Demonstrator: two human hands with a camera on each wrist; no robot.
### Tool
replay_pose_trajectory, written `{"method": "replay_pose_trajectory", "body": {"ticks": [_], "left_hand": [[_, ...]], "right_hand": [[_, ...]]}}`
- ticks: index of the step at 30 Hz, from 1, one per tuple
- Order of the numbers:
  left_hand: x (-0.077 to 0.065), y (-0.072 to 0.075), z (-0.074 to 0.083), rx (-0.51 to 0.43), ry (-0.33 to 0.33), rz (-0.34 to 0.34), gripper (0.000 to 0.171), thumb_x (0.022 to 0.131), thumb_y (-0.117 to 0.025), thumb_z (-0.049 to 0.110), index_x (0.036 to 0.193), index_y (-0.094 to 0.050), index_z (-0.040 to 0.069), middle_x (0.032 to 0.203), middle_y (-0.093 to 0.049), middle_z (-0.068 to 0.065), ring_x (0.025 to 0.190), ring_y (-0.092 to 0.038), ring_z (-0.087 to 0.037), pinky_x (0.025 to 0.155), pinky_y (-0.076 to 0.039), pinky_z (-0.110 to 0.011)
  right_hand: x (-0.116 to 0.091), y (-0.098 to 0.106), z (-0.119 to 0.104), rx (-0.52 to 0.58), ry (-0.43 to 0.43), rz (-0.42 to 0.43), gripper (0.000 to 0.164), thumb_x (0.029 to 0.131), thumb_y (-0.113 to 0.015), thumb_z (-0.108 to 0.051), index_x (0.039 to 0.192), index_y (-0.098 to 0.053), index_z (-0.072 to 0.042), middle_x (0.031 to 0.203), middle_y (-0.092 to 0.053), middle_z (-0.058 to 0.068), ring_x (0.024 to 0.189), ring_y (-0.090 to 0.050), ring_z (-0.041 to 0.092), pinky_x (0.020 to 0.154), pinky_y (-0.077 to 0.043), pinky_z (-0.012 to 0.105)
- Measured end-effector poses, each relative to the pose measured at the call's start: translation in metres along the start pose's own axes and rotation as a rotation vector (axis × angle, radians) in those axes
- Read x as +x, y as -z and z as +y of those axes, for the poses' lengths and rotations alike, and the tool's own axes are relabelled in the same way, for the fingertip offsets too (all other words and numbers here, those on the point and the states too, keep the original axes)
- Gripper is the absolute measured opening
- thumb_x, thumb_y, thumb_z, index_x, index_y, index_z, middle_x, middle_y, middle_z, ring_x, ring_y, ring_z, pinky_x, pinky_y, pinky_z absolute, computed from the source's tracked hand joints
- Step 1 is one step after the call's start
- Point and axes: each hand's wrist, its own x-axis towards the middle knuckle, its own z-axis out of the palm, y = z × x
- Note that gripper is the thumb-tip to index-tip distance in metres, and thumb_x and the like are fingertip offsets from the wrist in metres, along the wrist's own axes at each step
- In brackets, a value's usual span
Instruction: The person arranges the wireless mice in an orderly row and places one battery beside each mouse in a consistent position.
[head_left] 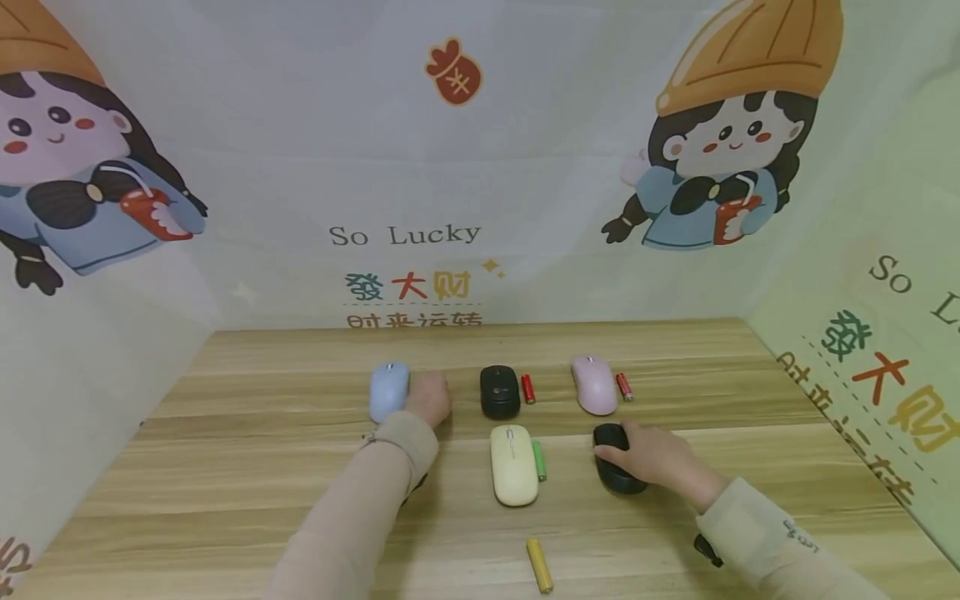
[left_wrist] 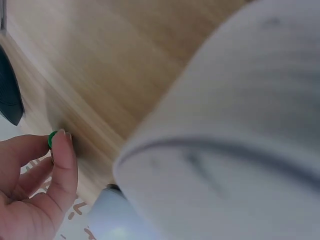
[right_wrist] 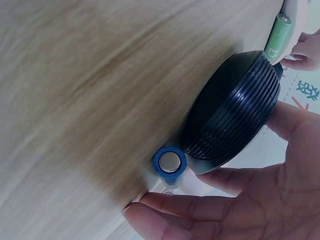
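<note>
Beside the light blue mouse (head_left: 389,391), my left hand (head_left: 430,398) pinches a small green-ended cylinder (left_wrist: 51,139) between thumb and finger, probably a battery; most of it is hidden by the fingertips. My right hand (head_left: 656,454) grips a black mouse (head_left: 617,475), thumb across its top and a finger against its side. A blue-ringed battery (right_wrist: 170,161) stands end-on next to that mouse in the right wrist view, close to my outstretched lower fingers. It is hidden in the head view.
A second black mouse (head_left: 499,392) has a red battery (head_left: 528,389) at its right. Another red battery (head_left: 624,387) lies by the pink mouse (head_left: 595,386). A green battery (head_left: 539,461) lies along the cream mouse (head_left: 513,467). A yellow battery (head_left: 539,566) is nearest the front.
</note>
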Motion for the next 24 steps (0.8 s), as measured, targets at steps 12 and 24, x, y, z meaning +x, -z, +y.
{"method": "replay_pose_trajectory", "body": {"ticks": [12, 24], "left_hand": [[-0.042, 0.045, 0.025, 0.053, 0.025, -0.048, 0.015, 0.082, -0.047, -0.007, 0.088, -0.061, -0.005, 0.086, -0.063, -0.020, 0.077, -0.061, -0.027, 0.070, -0.052, -0.036], [-0.047, 0.062, 0.029, 0.049, 0.027, 0.017, 0.033, 0.083, -0.053, 0.000, 0.116, -0.052, -0.003, 0.101, -0.058, -0.025, 0.084, -0.059, -0.033, 0.063, -0.052, -0.039]], "right_hand": [[0.000, 0.001, -0.001, -0.003, -0.005, -0.004, 0.076, 0.088, -0.049, -0.053, 0.131, -0.039, 0.010, 0.116, -0.053, 0.033, 0.098, -0.056, 0.043, 0.071, -0.048, 0.049], [-0.002, 0.002, -0.002, -0.008, -0.013, -0.013, 0.076, 0.088, -0.049, -0.052, 0.131, -0.038, 0.010, 0.115, -0.054, 0.033, 0.095, -0.058, 0.041, 0.068, -0.048, 0.047]]}}
